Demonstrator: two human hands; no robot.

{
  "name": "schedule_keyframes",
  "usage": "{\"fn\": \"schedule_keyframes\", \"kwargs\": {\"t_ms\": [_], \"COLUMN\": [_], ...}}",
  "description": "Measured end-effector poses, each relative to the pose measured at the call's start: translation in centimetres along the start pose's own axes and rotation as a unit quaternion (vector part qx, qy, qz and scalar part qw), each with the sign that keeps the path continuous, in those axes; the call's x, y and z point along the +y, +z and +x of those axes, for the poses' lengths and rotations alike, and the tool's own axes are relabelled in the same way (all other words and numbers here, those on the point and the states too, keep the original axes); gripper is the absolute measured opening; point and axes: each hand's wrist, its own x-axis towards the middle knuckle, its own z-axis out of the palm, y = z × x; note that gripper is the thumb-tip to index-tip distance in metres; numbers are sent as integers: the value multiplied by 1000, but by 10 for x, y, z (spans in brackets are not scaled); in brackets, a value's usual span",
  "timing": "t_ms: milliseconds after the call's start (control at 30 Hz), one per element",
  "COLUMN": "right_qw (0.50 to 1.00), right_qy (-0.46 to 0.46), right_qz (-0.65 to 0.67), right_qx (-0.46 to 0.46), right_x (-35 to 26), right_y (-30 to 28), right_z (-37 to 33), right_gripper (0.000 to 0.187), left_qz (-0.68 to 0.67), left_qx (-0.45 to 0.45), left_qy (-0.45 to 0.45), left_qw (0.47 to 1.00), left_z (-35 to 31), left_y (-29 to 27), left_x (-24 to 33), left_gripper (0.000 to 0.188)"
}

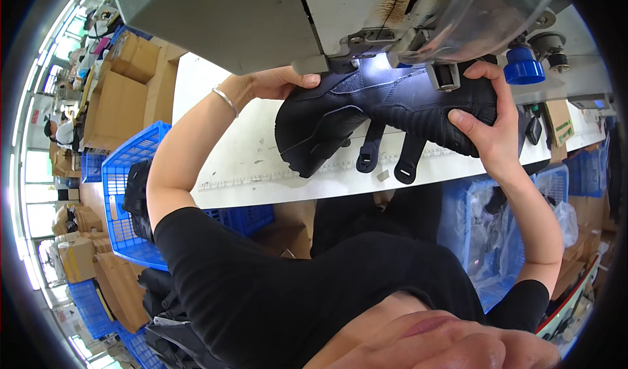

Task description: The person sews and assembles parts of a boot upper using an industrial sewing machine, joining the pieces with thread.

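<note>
A black shoe upper (392,110) with 2 black straps (389,153) is showing a pale sheen where the lamp is hitting it. The machine (261,16) above is looking grey, its guard (484,12) clear, a knob (523,66) bright blue. The surface (242,159) is gleaming white. Blue mesh baskets (127,173) are sitting beside brown cardboard boxes (121,101). A silver bangle (226,101) is glinting; the sleeves (216,258) are showing black.

Daylight is pouring in from windows (29,173) at the far left, blowing out to white there. A small machine lamp is glaring on the dark shoe upper (386,101) — its detail perhaps lost in shadow. Fisheye bending is warping the edges — corners are going black.
</note>
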Motion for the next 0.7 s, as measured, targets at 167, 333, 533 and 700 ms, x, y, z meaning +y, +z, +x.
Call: {"fn": "schedule_keyframes", "kwargs": {"t_ms": [167, 333, 533, 700], "right_qw": [1000, 1000, 1000, 1000], "right_qy": [3, 1, 2, 3], "right_qz": [-15, -7, -3, -3], "right_qx": [7, 17, 13, 26], "right_x": [8, 3, -8, -9], "right_y": [0, 5, 14, 13], "right_z": [0, 1, 0, -1], "right_gripper": [49, 47, 42, 40], "left_qz": [68, 232, 304, 271], "left_qx": [38, 153, 190, 186], "left_qy": [-25, 108, -43, -5], "left_qw": [997, 954, 933, 944], "left_z": [-4, -21, -24, -21], "left_y": [2, 37, 35, 28], "left_x": [-2, 11, 31, 22], "left_gripper": [49, 51, 64, 67]}}
